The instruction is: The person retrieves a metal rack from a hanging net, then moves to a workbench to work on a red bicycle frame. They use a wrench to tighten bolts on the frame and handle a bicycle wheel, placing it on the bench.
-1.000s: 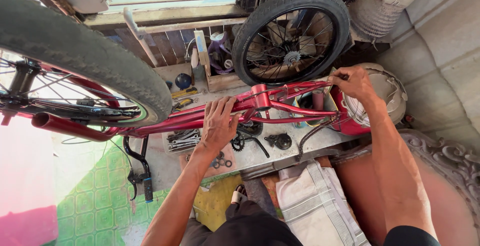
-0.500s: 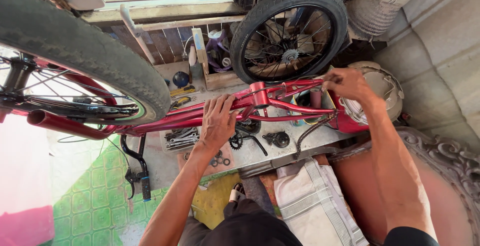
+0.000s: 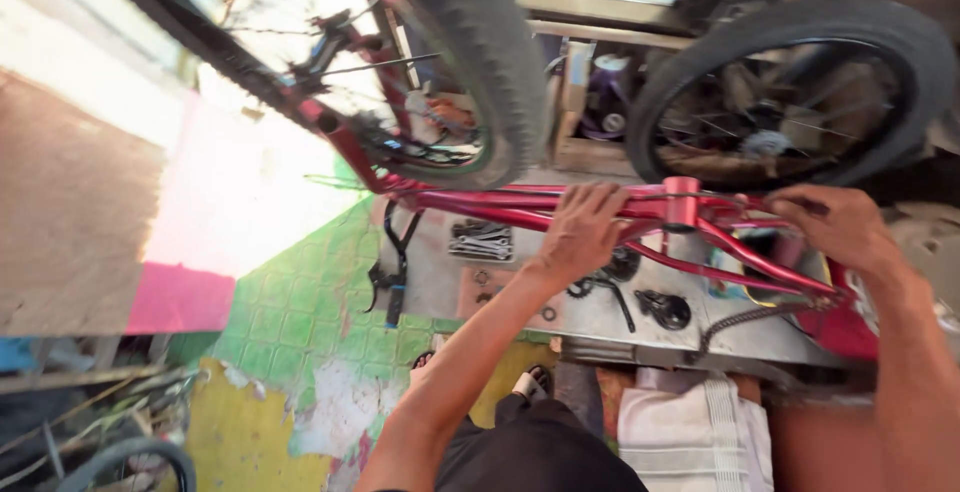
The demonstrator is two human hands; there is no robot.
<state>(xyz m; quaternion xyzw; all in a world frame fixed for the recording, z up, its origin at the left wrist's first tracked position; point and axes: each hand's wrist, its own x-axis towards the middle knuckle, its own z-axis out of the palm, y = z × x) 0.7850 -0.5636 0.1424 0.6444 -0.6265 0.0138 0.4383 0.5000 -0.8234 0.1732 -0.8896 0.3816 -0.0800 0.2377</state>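
Note:
A red bicycle frame [image 3: 700, 214] lies upside down across a metal workbench [image 3: 600, 317]. My left hand [image 3: 580, 232] grips the frame's twin tubes near the middle. My right hand [image 3: 840, 227] holds the frame farther right, close to the seat-tube joint. One wheel with a knobby black tyre [image 3: 470, 62] rises at upper left, still fitted to the frame. A second black wheel [image 3: 790, 92] stands behind the bench at upper right.
On the bench lie a set of wrenches [image 3: 482, 240], a black crank with chainring [image 3: 615, 277] and a round black part [image 3: 668, 309]. A black pedal arm [image 3: 392, 272] hangs off the bench's left end. Green tiled floor [image 3: 300, 312] lies below; a white cloth [image 3: 690, 432] sits by my legs.
The view has swung left and down, so the bike now sits farther right. Both hands keep their hold on the red frame.

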